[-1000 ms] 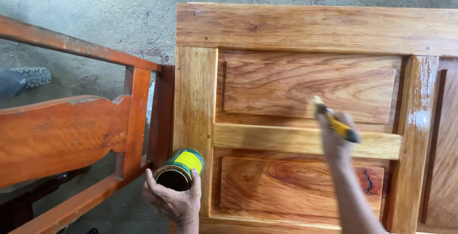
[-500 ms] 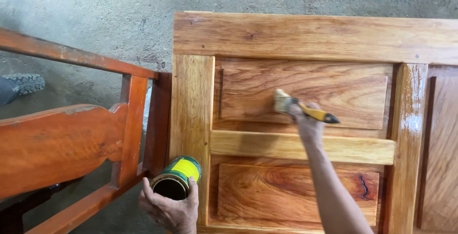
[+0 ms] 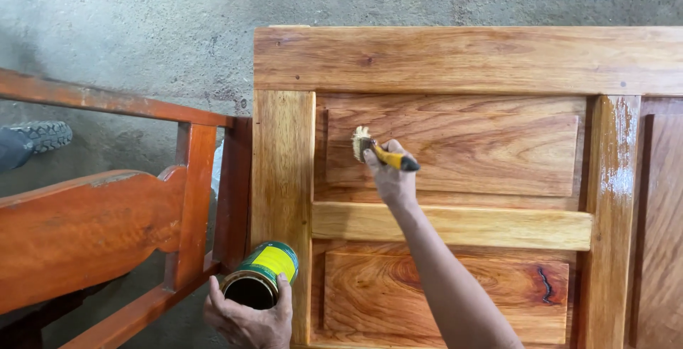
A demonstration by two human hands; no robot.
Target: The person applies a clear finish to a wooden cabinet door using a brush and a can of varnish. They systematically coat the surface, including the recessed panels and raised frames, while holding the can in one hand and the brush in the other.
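Floor: rough grey concrete (image 3: 128, 22) is lying under everything, so the woodwork is being handled low down, seen from above.
Door: a panelled wooden door (image 3: 455, 61) is lying flat, face up, which is keeping wet finish from running and putting every panel within reach.
Right hand: the right hand (image 3: 393, 178) is closing round a brush (image 3: 380, 151) with a yellow and black handle, gripping it low by the ferrule for control.
Brush tip: the pale bristles are pressing on the upper raised panel (image 3: 484, 143) near its left edge, the handle slanting away to the right.
Left hand: the left hand (image 3: 249, 320) is wrapping its fingers round the rim end of an open can (image 3: 260, 278), green with a yellow label.
Can: it is being tilted, mouth toward the camera, just beside the door's left stile (image 3: 283, 178), close enough for dipping.
Stile at right: the right stile (image 3: 620, 150) is glistening wet, while the panel under the brush is looking duller.
Frame: a reddish wooden frame (image 3: 92, 228) is standing at the left, touching or nearly touching the door's edge; I cannot tell which.
Shoe: a treaded shoe (image 3: 43, 135) is showing at the far left, well apart from both hands.
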